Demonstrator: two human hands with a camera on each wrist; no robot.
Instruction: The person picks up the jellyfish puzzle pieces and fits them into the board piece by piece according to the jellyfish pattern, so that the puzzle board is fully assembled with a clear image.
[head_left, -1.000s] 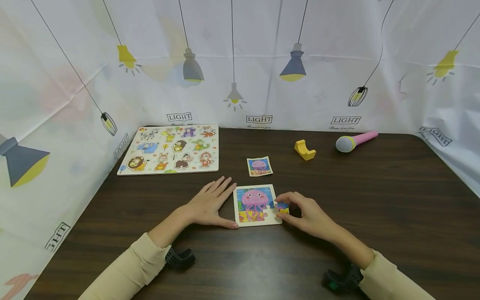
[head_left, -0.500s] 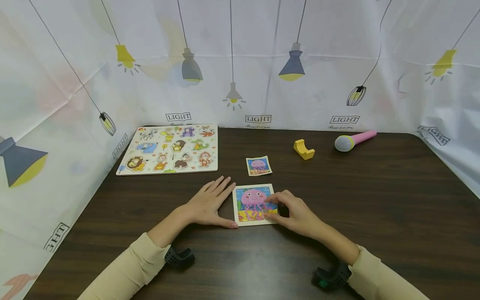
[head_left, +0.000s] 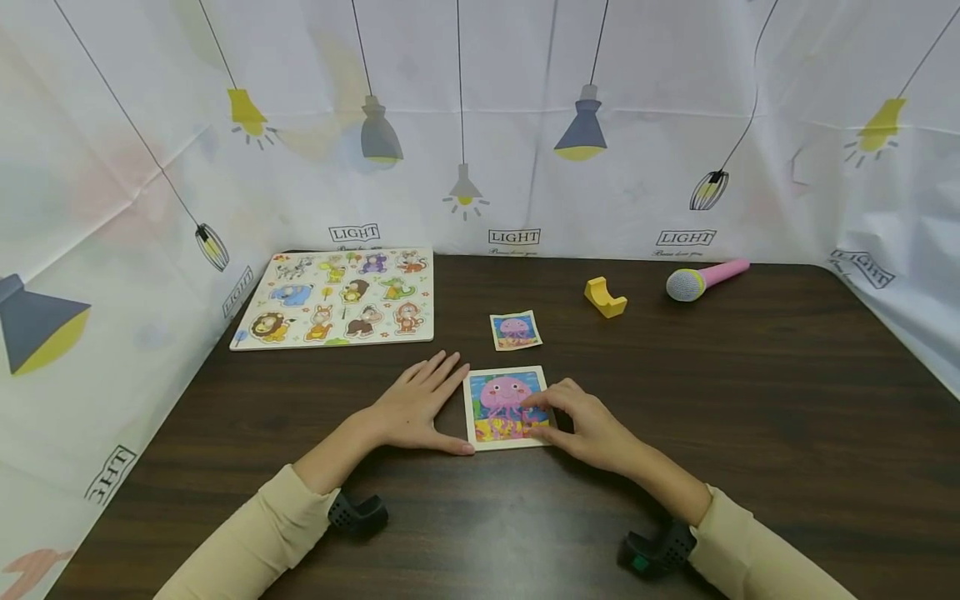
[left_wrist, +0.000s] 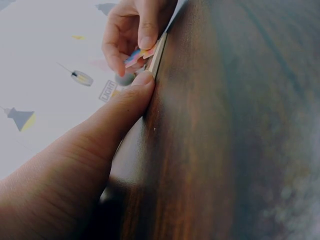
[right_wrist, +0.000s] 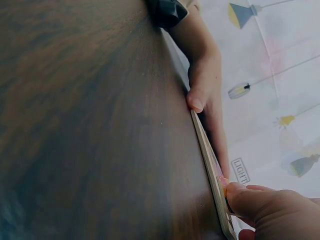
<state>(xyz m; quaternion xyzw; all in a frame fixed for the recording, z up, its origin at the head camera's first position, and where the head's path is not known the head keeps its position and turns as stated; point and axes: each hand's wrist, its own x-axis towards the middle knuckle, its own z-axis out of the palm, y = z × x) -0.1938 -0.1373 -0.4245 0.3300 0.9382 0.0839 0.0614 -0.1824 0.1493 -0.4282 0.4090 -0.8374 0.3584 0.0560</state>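
A small square jellyfish jigsaw puzzle in a pale wooden frame lies flat on the dark table. My left hand rests at its left side, fingers straight and spread, with the thumb at the near left corner and a fingertip by the far left one. Over the puzzle's lower right part, my right hand pinches a blue and yellow puzzle piece between thumb and fingers. The left wrist view has this puzzle piece tilted above the frame. From the right wrist, the right thumb shows close over the frame's edge.
Beyond the puzzle lies a small jellyfish picture card. A large animal puzzle board is at the back left. Farther right are a yellow curved block and a pink toy microphone. A lamp-print cloth hangs behind the table.
My right hand has moved left, carrying the puzzle piece from beside the frame's right edge to over the lower right corner of the picture. The left hand has stayed in place.
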